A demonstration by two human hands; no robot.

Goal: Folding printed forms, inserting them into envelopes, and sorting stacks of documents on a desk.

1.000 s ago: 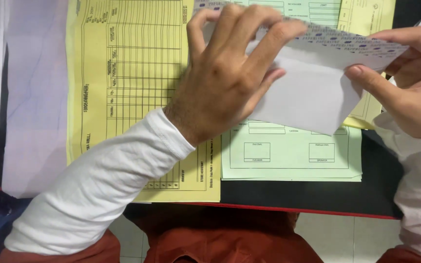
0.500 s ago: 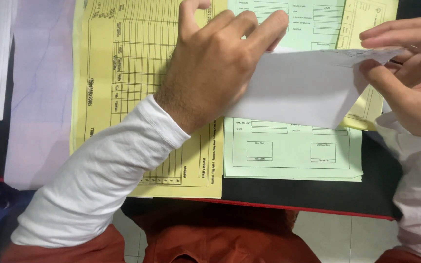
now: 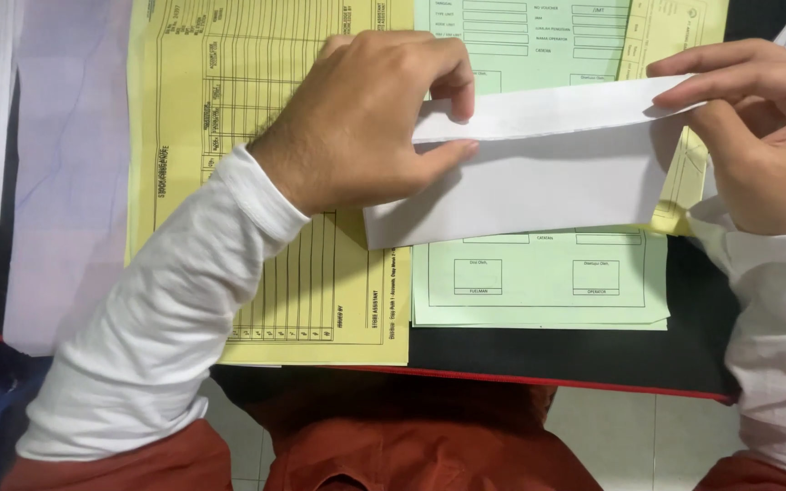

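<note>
With my left hand (image 3: 366, 123) pinching the folded flap of the white envelope (image 3: 539, 177) and my right hand (image 3: 757, 127) pinching its other end over the green form (image 3: 539, 282) mid-tabletop, I judge even pressure along the crease keeps it straight.

Even, bright overhead light; no glare. Soft shadow under the left hand (image 3: 366, 118) falls on the white envelope (image 3: 539, 182). Focus sharp at centre; slight softness at the frame edges.
</note>
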